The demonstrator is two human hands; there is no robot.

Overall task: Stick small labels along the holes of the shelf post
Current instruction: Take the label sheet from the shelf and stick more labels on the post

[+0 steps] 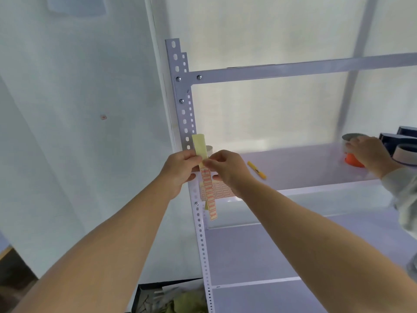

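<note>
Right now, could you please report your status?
Left hand and right hand pinch label strip, at shelf post. No labels seen on post. Another person's hand far right on shelf, clear.

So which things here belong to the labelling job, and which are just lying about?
Job: label strip, pinched by left hand and right hand; shelf post; label sheet on the shelf.
Lying about: yellow marker; orange roll, touched by another person's hand; dark tape dispenser.
</note>
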